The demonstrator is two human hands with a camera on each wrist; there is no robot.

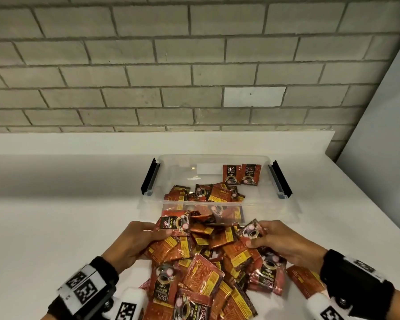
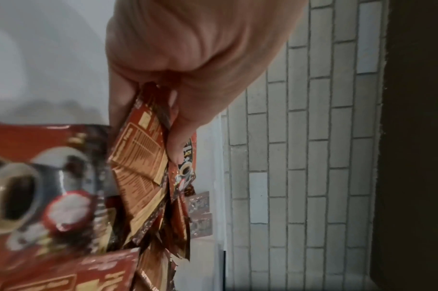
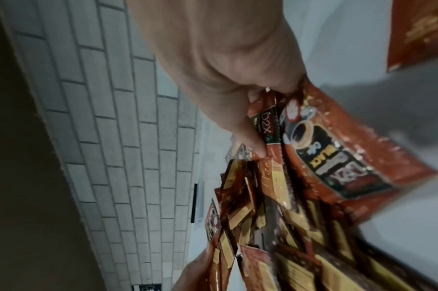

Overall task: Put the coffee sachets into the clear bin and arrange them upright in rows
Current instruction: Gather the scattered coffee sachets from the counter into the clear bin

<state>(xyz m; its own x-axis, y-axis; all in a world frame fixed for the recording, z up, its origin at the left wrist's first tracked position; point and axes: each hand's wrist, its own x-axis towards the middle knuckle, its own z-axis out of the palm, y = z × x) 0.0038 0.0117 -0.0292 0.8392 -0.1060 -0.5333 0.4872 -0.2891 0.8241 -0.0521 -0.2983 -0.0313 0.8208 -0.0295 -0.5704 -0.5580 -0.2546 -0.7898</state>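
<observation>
A heap of red coffee sachets (image 1: 208,269) lies on the white counter in front of the clear bin (image 1: 148,204). Inside the bin, two sachets (image 1: 240,174) stand upright against the far wall and several lie loose (image 1: 206,192) on the floor. My left hand (image 1: 136,239) grips a bunch of sachets (image 2: 143,157) at the heap's left edge, thumb on top. My right hand (image 1: 277,241) pinches sachets (image 3: 270,137) at the heap's right edge, just short of the bin's near wall.
The bin has black latches on its left (image 1: 149,176) and right (image 1: 281,179) ends. A grey brick wall (image 1: 194,65) rises behind the counter. One sachet (image 1: 305,280) lies apart by my right wrist. White countertop (image 1: 56,204) stretches to the left.
</observation>
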